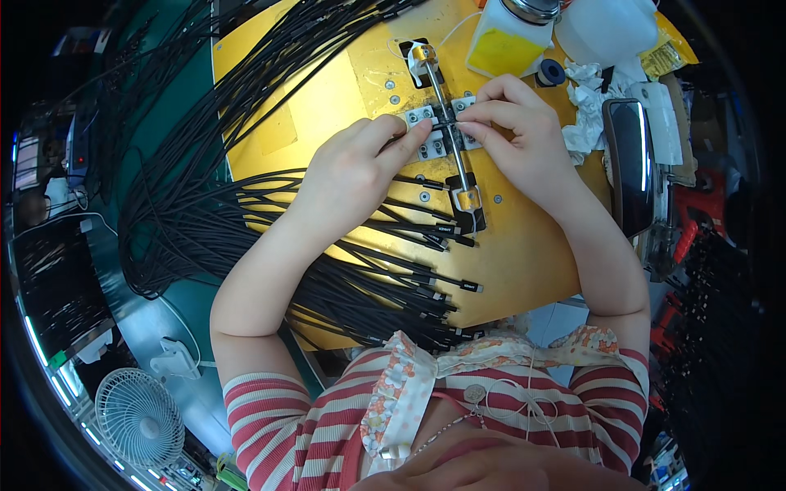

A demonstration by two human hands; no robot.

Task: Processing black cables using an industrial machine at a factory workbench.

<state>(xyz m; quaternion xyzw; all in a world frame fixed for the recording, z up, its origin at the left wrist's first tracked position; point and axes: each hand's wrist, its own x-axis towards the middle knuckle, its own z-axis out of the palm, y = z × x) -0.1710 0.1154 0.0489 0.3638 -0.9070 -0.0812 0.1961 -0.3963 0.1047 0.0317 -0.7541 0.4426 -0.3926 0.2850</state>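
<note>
Both my hands meet at a metal fixture (427,148) with a shiny rod (458,157) running across it. My left hand (348,168) is closed in a pinch on a thin black cable (440,126) that lies over the fixture. From the other side my right hand (517,131) pinches with thumb and forefinger at the cable's end; what sits between those fingertips is too small to tell. Many black cables (385,282) with plugs lie below my left forearm on the golden board (524,270).
More black cables (270,74) run across the upper left. At the upper right stand a jar with a yellow label (509,41), a white container (610,29), a dark spool (550,73) and crumpled tissue (583,114). A phone (629,164) lies by the right edge; a fan (141,417) stands lower left.
</note>
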